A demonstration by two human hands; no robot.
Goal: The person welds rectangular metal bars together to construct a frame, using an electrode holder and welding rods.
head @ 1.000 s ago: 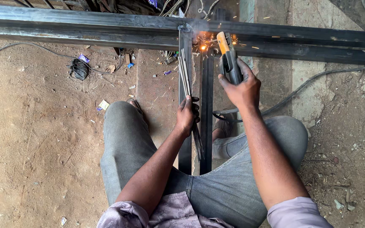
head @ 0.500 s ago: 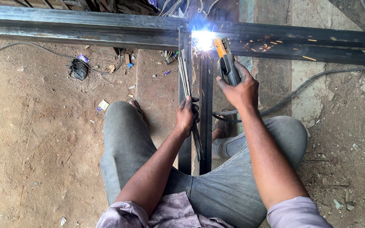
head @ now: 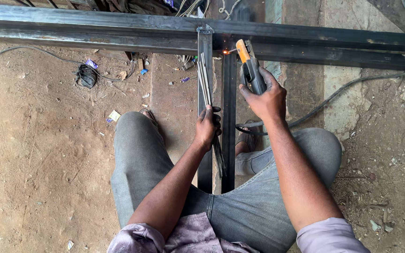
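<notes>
Bare, packed earth strewn with scraps forms the floor of an open workshop, where a person crouches over a steel frame; a long horizontal steel beam (head: 94, 30) runs across the top of the view, met at right angles by two upright steel bars (head: 229, 117) that pass down between the knees. A second ago sparks played at the joint, half a second ago the arc burned white there, and now only a small orange glow (head: 225, 52) remains where the right bar meets the beam; the arc looks to have just broken, leaving a fresh, hot spot of weld. Right hand (head: 264, 96), fingers wrapped tight round the dark grip of the electrode holder (head: 250, 70) with its orange tip, has kept its place just beside the glow; left hand (head: 208, 125) is closed round a bundle of spare welding rods (head: 206, 82) held against the left bar, as before. A welding cable (head: 338, 93) trails right from the holder across the concrete strip; a black crumpled bag (head: 86, 76), a thin wire (head: 29, 50) and bits of litter lie well apart on the dirt to the left; the knees and a sandalled foot (head: 248, 136) crowd the bars, leaving little room low down.
</notes>
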